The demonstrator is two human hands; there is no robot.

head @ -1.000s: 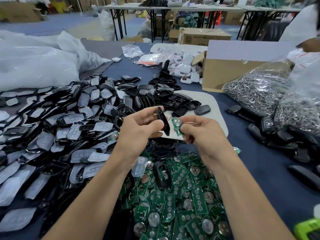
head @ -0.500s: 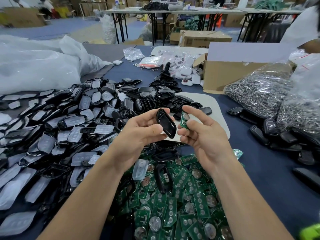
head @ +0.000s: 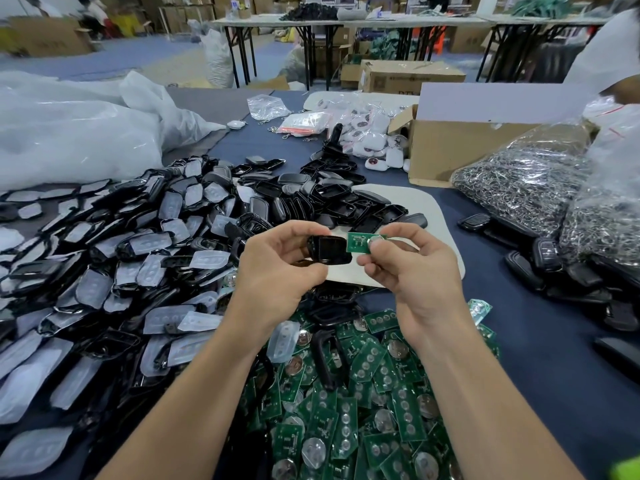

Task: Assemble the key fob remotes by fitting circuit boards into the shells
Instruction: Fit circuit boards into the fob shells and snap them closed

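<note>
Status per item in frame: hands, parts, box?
left hand: grips shell
shell: held, no board in it yet
right hand: pinches circuit board
circuit board: at the shell's edge, not seated
cardboard box: flap open

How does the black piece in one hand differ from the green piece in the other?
The shell is glossy black; the circuit board is green. The shell looks hollow, the circuit board a flat card. The left hand grips the shell, the right hand pinches the circuit board. Both are held up, close together.
</note>
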